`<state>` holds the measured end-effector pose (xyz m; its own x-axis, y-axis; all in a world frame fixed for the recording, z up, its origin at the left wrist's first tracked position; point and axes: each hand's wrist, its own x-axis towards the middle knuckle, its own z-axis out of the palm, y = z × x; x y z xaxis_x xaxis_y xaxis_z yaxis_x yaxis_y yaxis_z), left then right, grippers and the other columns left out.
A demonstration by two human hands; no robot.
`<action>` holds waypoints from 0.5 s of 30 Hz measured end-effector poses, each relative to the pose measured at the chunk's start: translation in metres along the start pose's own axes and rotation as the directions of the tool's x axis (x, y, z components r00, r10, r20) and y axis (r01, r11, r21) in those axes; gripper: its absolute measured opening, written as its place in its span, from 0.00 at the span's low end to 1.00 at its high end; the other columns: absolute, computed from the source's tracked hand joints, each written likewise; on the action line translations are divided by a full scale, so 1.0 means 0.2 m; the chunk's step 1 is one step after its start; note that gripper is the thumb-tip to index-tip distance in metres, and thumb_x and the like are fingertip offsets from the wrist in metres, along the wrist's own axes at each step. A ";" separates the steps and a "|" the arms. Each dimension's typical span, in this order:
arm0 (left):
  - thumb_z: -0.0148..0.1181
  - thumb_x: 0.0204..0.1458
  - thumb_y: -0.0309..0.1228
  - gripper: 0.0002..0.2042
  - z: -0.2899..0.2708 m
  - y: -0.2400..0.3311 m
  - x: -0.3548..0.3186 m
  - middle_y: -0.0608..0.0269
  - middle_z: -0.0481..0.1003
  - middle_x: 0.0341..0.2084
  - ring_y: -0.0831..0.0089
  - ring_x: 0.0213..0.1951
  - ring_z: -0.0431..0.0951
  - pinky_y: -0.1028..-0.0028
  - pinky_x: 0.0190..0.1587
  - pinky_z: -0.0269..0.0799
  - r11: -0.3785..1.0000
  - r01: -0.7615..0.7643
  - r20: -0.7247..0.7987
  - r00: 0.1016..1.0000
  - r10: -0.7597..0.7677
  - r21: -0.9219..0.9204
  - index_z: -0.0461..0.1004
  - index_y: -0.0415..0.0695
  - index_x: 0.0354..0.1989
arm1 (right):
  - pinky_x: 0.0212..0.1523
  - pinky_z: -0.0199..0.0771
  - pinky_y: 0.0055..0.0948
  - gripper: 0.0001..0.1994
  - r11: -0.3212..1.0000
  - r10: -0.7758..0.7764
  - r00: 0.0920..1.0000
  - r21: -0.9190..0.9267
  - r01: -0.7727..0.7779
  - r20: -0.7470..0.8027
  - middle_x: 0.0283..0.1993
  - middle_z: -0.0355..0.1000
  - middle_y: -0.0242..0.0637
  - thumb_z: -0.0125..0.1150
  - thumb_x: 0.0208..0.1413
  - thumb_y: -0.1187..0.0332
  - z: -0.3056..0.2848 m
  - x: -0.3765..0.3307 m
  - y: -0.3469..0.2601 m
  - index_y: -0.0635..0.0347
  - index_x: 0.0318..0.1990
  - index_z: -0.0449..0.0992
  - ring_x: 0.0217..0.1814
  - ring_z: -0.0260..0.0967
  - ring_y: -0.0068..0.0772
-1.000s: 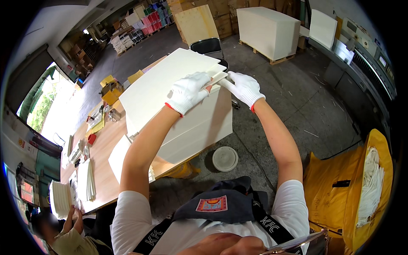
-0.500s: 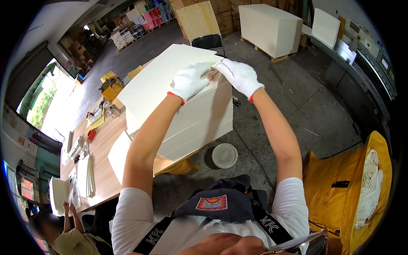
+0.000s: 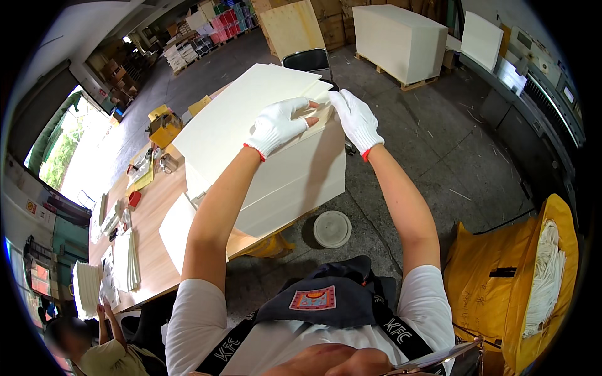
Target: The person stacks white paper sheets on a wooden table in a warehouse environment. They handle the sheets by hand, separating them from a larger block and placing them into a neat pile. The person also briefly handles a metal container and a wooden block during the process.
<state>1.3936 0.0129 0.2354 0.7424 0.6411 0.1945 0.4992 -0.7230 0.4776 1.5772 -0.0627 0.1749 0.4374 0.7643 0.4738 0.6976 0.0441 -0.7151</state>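
Note:
A large stack of white sheets (image 3: 241, 116) covers the far part of the table, its edges fanned unevenly toward the right corner. My left hand (image 3: 280, 123) wears a white knit glove with bare fingertips. It rests over the sheets near that corner, thumb and forefinger spread apart with a gap between them. My right hand (image 3: 359, 120), gloved the same way, lies at the corner's outer edge, fingers stretched out with their tips against the sheets. Its thumb is hidden. Several sheet edges show between the two hands.
The wooden table (image 3: 150, 216) carries a yellow box (image 3: 165, 130), a metal mug (image 3: 168, 164) and paper piles (image 3: 126, 260). A round lidded bucket (image 3: 332, 229) stands on the floor. A yellow sack of paper strips (image 3: 544, 276) is at right. Another person (image 3: 106, 357) sits lower left.
My hands have moved apart: the left drew back slightly left and its fingers spread, while the right slid right and down along the corner. The sheets' corner is more exposed between them.

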 end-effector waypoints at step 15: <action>0.61 0.58 0.39 0.15 -0.01 0.07 -0.03 0.58 0.81 0.35 0.71 0.36 0.80 0.72 0.43 0.74 0.999 0.040 0.043 0.998 -0.041 0.015 0.79 0.52 0.53 | 0.41 0.67 0.53 0.25 1.000 0.005 1.000 0.005 -0.005 -0.011 0.38 0.74 0.53 0.39 0.67 0.42 0.02 0.00 0.02 0.55 0.39 0.71 0.43 0.72 0.61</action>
<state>1.3955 -0.0005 0.2436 0.7397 0.6586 0.1381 0.5356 -0.7004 0.4718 1.5775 -0.0605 0.1708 0.4475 0.7572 0.4758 0.6926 0.0432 -0.7201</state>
